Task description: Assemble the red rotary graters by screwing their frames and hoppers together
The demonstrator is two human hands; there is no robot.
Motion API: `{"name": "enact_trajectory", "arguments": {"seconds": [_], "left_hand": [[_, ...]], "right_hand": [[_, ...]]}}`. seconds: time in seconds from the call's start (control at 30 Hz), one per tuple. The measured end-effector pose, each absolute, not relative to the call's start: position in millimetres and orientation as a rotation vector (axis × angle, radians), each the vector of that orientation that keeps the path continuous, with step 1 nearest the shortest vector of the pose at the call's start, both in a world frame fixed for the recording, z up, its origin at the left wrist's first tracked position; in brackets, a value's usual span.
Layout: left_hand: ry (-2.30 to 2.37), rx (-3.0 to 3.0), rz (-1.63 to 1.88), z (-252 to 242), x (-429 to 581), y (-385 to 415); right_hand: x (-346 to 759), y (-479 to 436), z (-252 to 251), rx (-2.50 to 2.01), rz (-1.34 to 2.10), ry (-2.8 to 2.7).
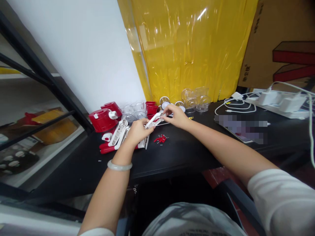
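Observation:
A white plastic part (153, 121), long and hollow, is gripped in my left hand (138, 131) above the black table. The fingers of my right hand (176, 116) are pinched together at the part's far right end. Whatever lies between those fingertips is too small to make out. Just below the held part, a small heap of red pieces and metal pins (161, 138) lies on the tabletop. Left of my left hand rest several white handle-like parts (119, 132) with red grips (108, 149). My left forearm partly covers them.
Red housings (103, 120), clear plastic cups (134, 112) and metal-sided cylinders (164, 102) line the back of the table (177, 150). More clear parts (197, 100) stand beside yellow film (192, 49). A tablet-like device (236, 126), white cables and a power strip (283, 106) lie right. Black shelving (46, 80) borders the left.

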State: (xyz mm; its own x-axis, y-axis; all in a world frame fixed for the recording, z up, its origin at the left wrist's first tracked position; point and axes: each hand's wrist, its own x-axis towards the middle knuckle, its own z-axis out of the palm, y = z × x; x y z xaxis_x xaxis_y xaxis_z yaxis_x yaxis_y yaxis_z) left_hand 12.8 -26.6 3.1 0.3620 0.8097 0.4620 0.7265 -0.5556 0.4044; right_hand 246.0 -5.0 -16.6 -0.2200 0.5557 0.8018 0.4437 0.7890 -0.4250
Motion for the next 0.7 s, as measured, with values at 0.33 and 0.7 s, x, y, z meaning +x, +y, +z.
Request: {"name": "enact_trajectory", "arguments": {"seconds": [0.33, 0.7], "left_hand": [[1.180, 2.503, 0.882, 4.8, 17.8, -34.5], [1.130, 2.530, 0.758, -1.2, 20.7, -32.8]], "right_hand": [[250.0, 6.3, -33.4, -0.684, 0.516, -1.963], [242.2, -7.6, -28.4, -0.975, 0.586, -1.961]]}}
